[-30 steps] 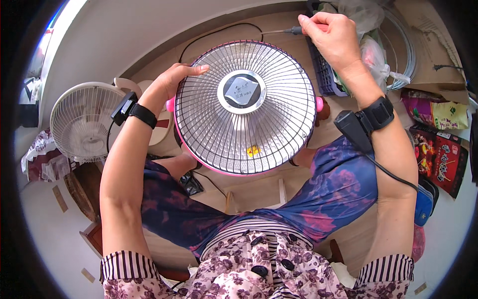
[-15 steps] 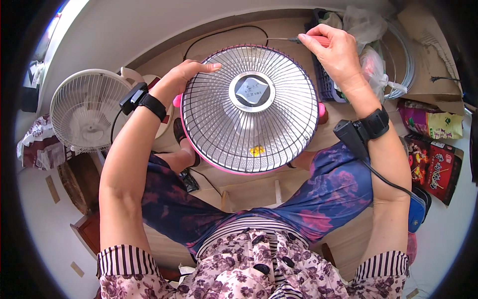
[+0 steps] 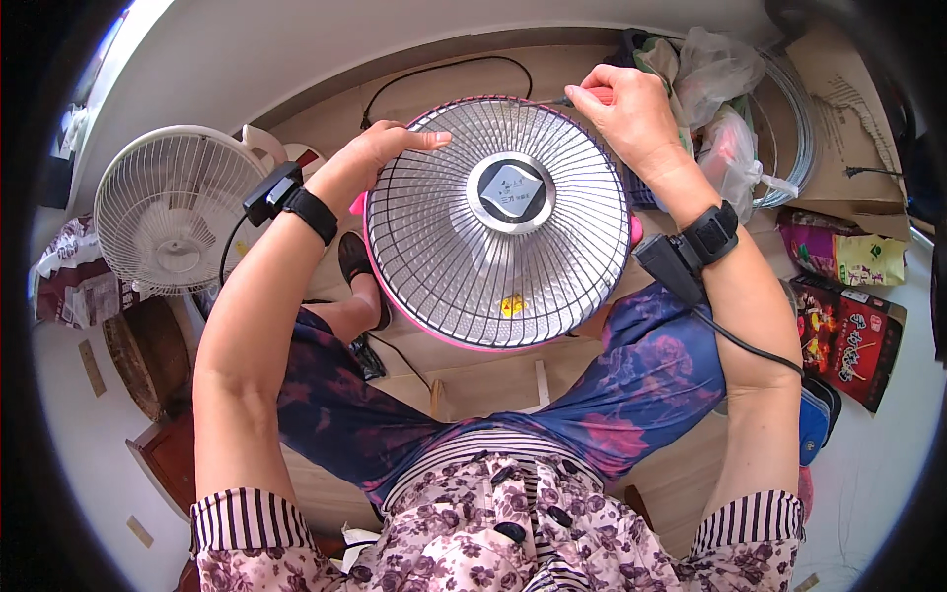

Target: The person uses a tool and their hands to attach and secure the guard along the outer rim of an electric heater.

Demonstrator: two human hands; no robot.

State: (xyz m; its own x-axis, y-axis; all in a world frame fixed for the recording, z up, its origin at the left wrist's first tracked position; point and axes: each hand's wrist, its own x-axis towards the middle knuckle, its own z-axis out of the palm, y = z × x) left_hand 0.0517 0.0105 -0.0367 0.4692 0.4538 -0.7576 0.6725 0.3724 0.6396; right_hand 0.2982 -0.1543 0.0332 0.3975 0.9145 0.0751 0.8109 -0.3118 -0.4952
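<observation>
In front of my knees is a round dish-shaped heater (image 3: pixel 424 237) with a silver reflector, dark wire grille and pink rim. My left hand (image 3: pixel 387 148) grips its upper left edge, thumb lying over the grille and the other fingers hidden behind. Beyond the upper right of the rim, my right hand (image 3: pixel 636 113) is closed round the red handle of a screwdriver (image 3: pixel 598 96). Its thin shaft points left to the top edge of the grille; whether the tip touches a screw cannot be made out.
A white fan (image 3: pixel 163 212) stands at the left. Beyond my right hand are plastic bags (image 3: pixel 720 74) in a dark crate, coiled wire (image 3: pixel 789 128) and a cardboard box (image 3: pixel 848 109). A black cable (image 3: pixel 444 65) curves over the floor behind the heater.
My right hand has come left and slightly nearer with the screwdriver, bringing its shaft to the heater's top rim. The heater has shifted slightly right and turned a little; my left hand stays on it.
</observation>
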